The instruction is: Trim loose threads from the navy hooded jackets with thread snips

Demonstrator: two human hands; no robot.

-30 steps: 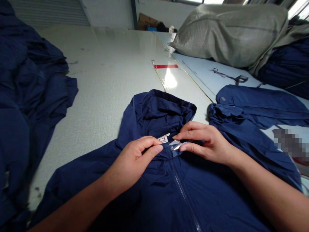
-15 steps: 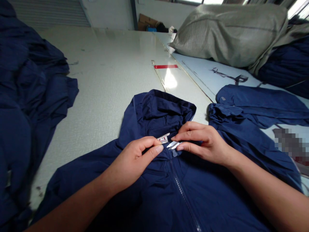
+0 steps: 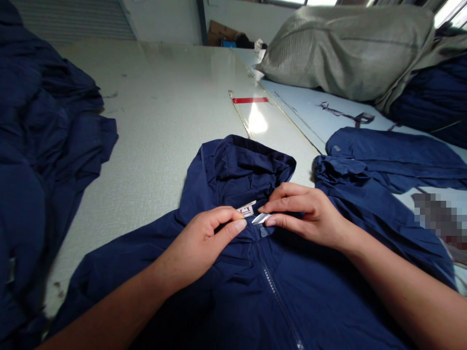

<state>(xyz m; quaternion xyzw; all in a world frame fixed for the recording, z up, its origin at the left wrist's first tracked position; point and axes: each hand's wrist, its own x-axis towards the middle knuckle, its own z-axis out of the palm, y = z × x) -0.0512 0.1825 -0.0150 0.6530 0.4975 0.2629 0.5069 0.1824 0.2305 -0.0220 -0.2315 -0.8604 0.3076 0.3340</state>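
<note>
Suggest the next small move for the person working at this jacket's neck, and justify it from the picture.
I'd probably ease the right hand slightly back before opening the metal blades: they look nearly closed, and their tips point toward the left hand, close to where it pinches the navy jacket near its white label.

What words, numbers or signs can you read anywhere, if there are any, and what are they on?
No word or number can be read for certain.
White label at the neck of the navy jacket, by the left hand: red marks and tiny print, too small to read.
Small grey patch on the navy garment at right: too small to tell if it has writing.
</note>
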